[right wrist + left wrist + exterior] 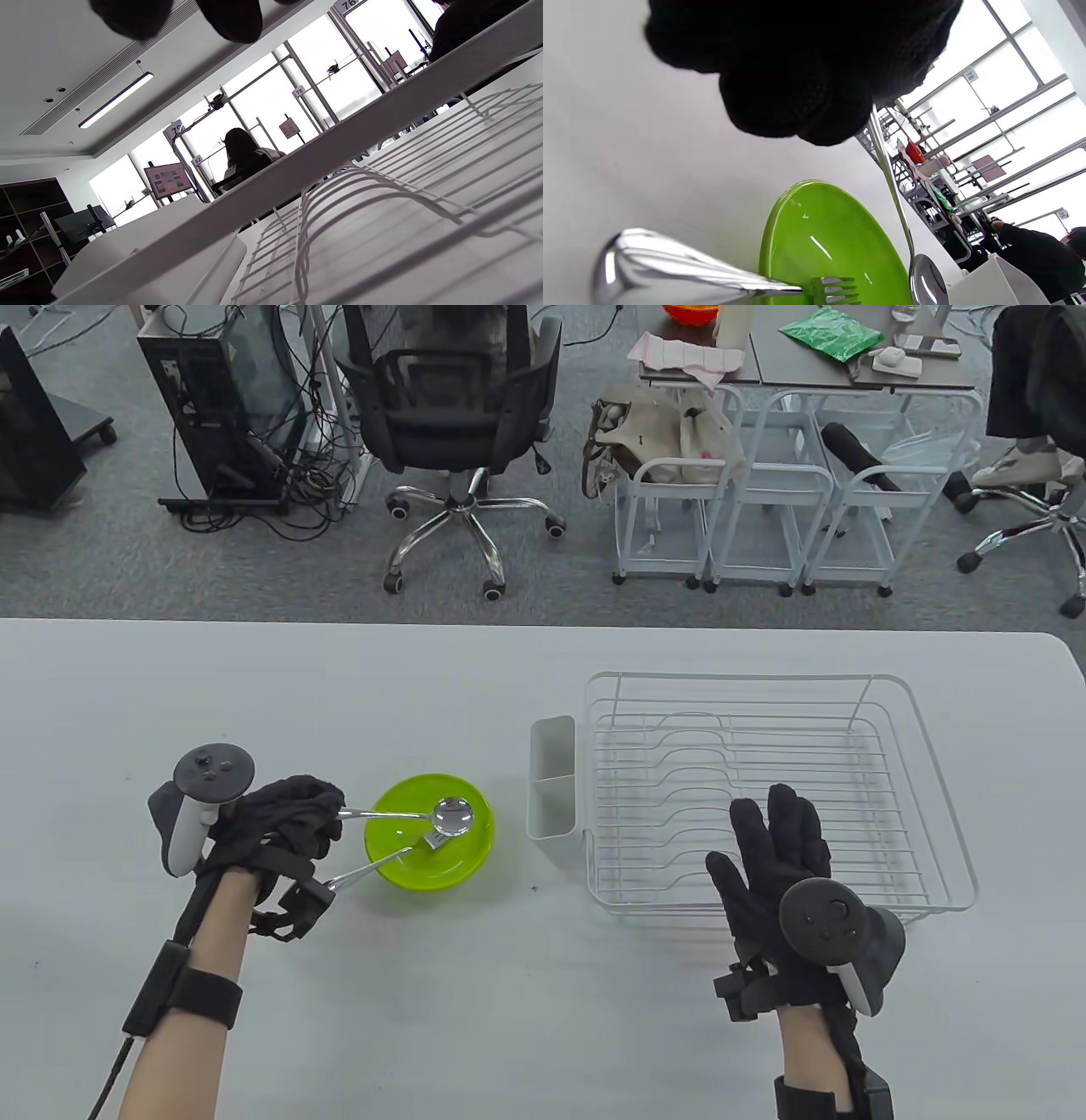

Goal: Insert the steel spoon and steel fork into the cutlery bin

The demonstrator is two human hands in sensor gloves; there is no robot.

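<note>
My left hand [293,823] grips the handle of the steel spoon [451,814], whose bowl hangs over the green plate [399,872]; the spoon also shows in the left wrist view [895,195]. The steel fork [386,863] lies with its tines on the plate and its handle end near my left wrist; it also shows in the left wrist view [712,275]. The white cutlery bin [551,776] hangs on the left side of the white wire dish rack [942,806]. My right hand [776,848] rests open over the rack's front edge, fingers spread, holding nothing.
The green plate [831,237] sits left of the bin. The rack's wires [382,199] and the bin's wall [148,237] fill the right wrist view. Beyond the table's far edge are an office chair [462,407] and white trolleys [755,509].
</note>
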